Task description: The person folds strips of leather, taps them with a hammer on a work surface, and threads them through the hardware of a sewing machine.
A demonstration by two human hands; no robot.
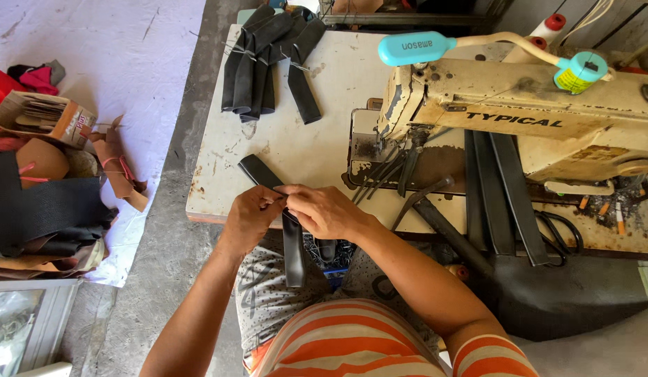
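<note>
A long black leather strap [293, 248] lies bent over the front edge of the worn white sewing table [317, 150], one end flat on the table, the other hanging toward my lap. My left hand [250, 218] and my right hand [325, 210] both pinch it at the bend, fingertips meeting. A cream industrial sewing machine [519, 115] stands just to the right of my hands.
A tied bundle of black straps [268, 59] rests at the table's far left. Several more black strips [502, 192] lie under the machine arm, with scissors [564, 234] beside them. On the floor at left sit leather scraps [48, 209] and a cardboard box [45, 117].
</note>
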